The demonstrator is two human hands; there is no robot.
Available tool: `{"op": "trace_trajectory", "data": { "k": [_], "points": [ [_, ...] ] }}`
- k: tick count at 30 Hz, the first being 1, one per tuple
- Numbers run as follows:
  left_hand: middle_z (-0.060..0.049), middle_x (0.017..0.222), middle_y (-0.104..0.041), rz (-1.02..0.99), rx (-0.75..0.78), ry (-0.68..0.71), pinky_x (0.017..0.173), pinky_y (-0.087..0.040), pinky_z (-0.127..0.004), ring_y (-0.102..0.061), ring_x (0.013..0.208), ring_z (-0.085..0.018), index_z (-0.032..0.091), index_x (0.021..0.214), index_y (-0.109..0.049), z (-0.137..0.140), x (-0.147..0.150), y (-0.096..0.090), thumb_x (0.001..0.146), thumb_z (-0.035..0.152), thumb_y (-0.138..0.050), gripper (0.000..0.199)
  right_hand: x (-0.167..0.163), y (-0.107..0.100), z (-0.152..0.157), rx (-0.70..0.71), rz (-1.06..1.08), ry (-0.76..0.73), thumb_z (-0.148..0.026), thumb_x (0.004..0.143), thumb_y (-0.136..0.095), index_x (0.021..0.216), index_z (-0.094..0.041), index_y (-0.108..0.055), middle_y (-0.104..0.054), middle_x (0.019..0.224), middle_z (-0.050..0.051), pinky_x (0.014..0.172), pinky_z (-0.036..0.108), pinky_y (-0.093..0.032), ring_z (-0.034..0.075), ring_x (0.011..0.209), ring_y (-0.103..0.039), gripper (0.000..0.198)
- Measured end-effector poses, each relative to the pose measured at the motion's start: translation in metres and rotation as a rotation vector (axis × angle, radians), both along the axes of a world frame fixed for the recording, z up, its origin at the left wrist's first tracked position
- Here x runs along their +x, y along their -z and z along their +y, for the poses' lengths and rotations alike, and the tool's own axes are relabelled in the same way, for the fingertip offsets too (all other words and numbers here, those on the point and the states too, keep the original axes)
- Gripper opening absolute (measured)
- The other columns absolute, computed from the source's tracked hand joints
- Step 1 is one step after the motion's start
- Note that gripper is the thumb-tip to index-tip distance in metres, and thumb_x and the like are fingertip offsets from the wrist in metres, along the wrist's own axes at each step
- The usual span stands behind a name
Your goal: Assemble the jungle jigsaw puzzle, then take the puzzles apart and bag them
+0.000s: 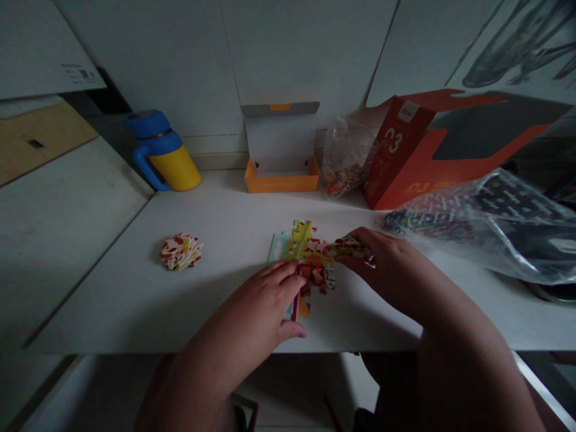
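Observation:
A partly joined jigsaw puzzle point(302, 241) with green, red and pale blue printing lies on the white table in front of me. My left hand point(278, 294) rests over its left and lower part with the fingers stretched out, covering some of it. My right hand point(369, 249) pinches a colourful puzzle piece point(346, 245) between thumb and fingers at the puzzle's right side. Whether that piece touches the joined ones, I cannot tell. Off to the left sits a small stack of loose puzzle pieces point(180, 252), apart from both hands.
At the back stand a blue and yellow jug point(173, 162), an opened orange box point(282, 184), a clear bag of small pieces point(346, 168) and a large red box point(396, 150). Another plastic bag point(495, 222) spreads along the right. The white table point(225, 216) ends close to me.

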State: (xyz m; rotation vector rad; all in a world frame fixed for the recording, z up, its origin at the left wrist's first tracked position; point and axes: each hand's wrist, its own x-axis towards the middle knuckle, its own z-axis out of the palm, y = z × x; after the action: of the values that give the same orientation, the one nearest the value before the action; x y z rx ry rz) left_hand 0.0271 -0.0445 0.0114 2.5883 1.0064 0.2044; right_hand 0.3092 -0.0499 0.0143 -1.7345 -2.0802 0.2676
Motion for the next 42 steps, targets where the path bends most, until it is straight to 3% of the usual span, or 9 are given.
{"op": "trace_trajectory", "data": {
  "k": [6, 15, 23, 28, 31, 35, 37, 39, 42],
  "points": [
    [-0.010, 0.156, -0.061, -0.036, 0.000, 0.023, 0.125, -0.046, -0.045, -0.055, 0.147, -0.029, 0.024, 0.135, -0.066, 0.006, 0.002, -0.003, 0.085, 0.028, -0.088, 0.055, -0.008, -0.001, 0.005, -0.060, 0.041, -0.002, -0.036, 0.099, -0.067, 0.100, -0.024, -0.062, -0.073, 0.089, 0.005, 0.070, 0.035, -0.047, 0.023, 0.079, -0.068, 0.013],
    [-0.013, 0.155, -0.061, -0.035, 0.020, 0.027, 0.128, -0.043, -0.044, -0.055, 0.147, -0.028, 0.019, 0.134, -0.066, 0.000, 0.009, -0.007, 0.087, 0.020, -0.078, 0.049, -0.012, 0.014, 0.009, -0.070, 0.018, -0.014, -0.035, 0.102, -0.061, 0.116, -0.019, -0.063, -0.070, 0.118, 0.014, 0.090, 0.041, -0.053, 0.028, 0.101, -0.070, 0.021],
    [-0.011, 0.160, -0.058, -0.043, -0.014, 0.019, 0.128, -0.043, -0.045, -0.052, 0.150, -0.027, 0.021, 0.139, -0.065, -0.001, 0.004, -0.001, 0.086, 0.014, -0.069, 0.053, -0.012, 0.011, 0.010, -0.113, 0.009, -0.018, -0.037, 0.102, -0.059, 0.106, -0.022, -0.060, -0.071, 0.108, 0.012, 0.083, 0.039, -0.050, 0.027, 0.095, -0.069, 0.016],
    [-0.001, 0.162, -0.056, -0.035, -0.066, 0.036, 0.130, -0.040, -0.040, -0.052, 0.150, -0.019, 0.027, 0.147, -0.061, 0.007, -0.018, 0.002, 0.081, -0.001, -0.056, 0.072, -0.004, 0.004, 0.007, -0.238, -0.009, 0.038, -0.046, 0.100, -0.061, 0.099, -0.024, -0.059, -0.072, 0.086, 0.006, 0.066, 0.034, -0.043, 0.024, 0.076, -0.066, 0.022],
    [0.001, 0.157, -0.061, -0.020, -0.050, 0.014, 0.130, -0.040, -0.040, -0.053, 0.148, -0.017, 0.030, 0.147, -0.063, 0.019, -0.032, 0.002, 0.082, -0.007, -0.047, 0.076, -0.001, 0.001, 0.005, -0.267, 0.018, 0.068, -0.050, 0.099, -0.060, 0.098, -0.025, -0.060, -0.073, 0.086, 0.005, 0.064, 0.033, -0.040, 0.022, 0.073, -0.065, 0.025],
    [-0.008, 0.152, -0.065, 0.032, 0.126, -0.226, 0.125, -0.044, -0.047, -0.059, 0.141, -0.024, 0.023, 0.141, -0.068, 0.032, -0.046, 0.001, 0.094, 0.000, -0.044, 0.057, -0.008, 0.002, 0.007, -0.184, 0.031, 0.226, -0.051, 0.100, -0.055, 0.096, -0.024, -0.056, -0.072, 0.087, 0.008, 0.066, 0.035, -0.040, 0.025, 0.076, -0.065, 0.027],
    [-0.015, 0.139, -0.070, 0.086, 0.179, -0.329, 0.118, -0.048, -0.050, -0.065, 0.130, -0.028, 0.016, 0.133, -0.070, 0.033, -0.050, 0.000, 0.098, 0.007, -0.049, 0.041, -0.014, 0.004, 0.007, -0.153, 0.023, 0.290, -0.051, 0.101, -0.054, 0.094, -0.025, -0.054, -0.072, 0.090, 0.010, 0.068, 0.036, -0.041, 0.027, 0.080, -0.066, 0.027],
    [-0.015, 0.123, -0.072, 0.130, 0.178, -0.369, 0.109, -0.053, -0.050, -0.068, 0.117, -0.031, 0.015, 0.121, -0.071, 0.030, -0.050, -0.003, 0.101, 0.022, -0.058, 0.025, -0.019, 0.006, 0.008, -0.155, 0.021, 0.307, -0.052, 0.101, -0.053, 0.093, -0.025, -0.053, -0.072, 0.092, 0.011, 0.070, 0.037, -0.042, 0.029, 0.083, -0.067, 0.028],
    [-0.012, 0.116, -0.070, 0.142, 0.118, -0.339, 0.103, -0.055, -0.047, -0.067, 0.111, -0.030, 0.018, 0.112, -0.071, 0.021, -0.045, -0.009, 0.096, 0.035, -0.072, 0.023, -0.023, 0.007, 0.008, -0.170, 0.036, 0.294, -0.054, 0.102, -0.052, 0.095, -0.025, -0.052, -0.072, 0.088, 0.011, 0.067, 0.037, -0.042, 0.029, 0.080, -0.067, 0.030]
  ]
}}
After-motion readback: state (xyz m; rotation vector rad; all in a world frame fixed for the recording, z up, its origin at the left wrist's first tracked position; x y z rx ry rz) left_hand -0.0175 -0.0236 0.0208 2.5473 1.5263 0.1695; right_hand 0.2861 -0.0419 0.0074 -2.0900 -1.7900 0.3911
